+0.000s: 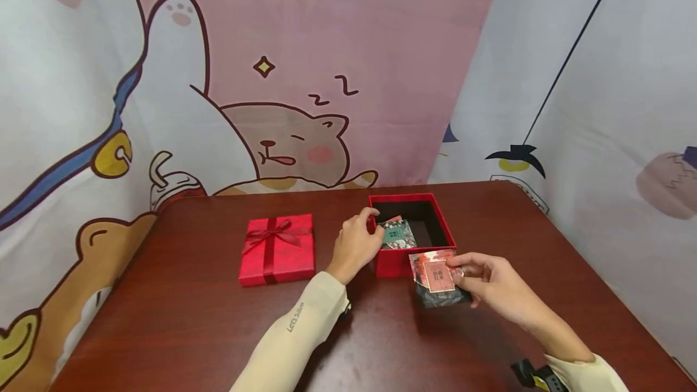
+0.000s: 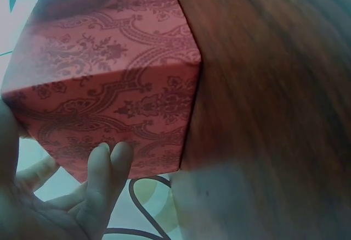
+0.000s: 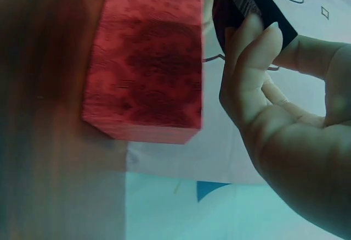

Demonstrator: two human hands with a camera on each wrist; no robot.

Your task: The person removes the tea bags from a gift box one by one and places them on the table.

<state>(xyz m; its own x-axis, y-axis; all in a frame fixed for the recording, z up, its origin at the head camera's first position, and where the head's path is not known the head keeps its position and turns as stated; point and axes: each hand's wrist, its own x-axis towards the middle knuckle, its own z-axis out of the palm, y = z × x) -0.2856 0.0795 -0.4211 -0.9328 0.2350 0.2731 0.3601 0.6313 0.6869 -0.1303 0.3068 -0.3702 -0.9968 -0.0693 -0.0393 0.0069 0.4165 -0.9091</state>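
A square packet (image 1: 439,279) with a reddish upper part, a dark lower part and a pink label lies right of and below the centre of the frame, pinched at its right edge between the thumb and bent fingers of the right hand (image 1: 492,286). It is held above the table, and in the head view it overlaps the front right corner of an open red box (image 1: 393,264). The right wrist view shows the packet's dark back, with a barcode label.

Inside the box, toward its left side, a patterned packet with a green label (image 1: 400,235) leans on the front wall; a reddish edge shows behind it. The left hand (image 1: 356,244) grips the box's left rim, its fingers bent at the wall. The two hands are apart.

Left of centre, a red lid (image 1: 291,265) with a dark red ribbon bow (image 1: 279,231) lies on the brown table (image 1: 190,319). A printed cloth (image 1: 381,35) with a sleeping cartoon animal fills the upper frame. Both forearms wear pale sleeves (image 1: 283,343).
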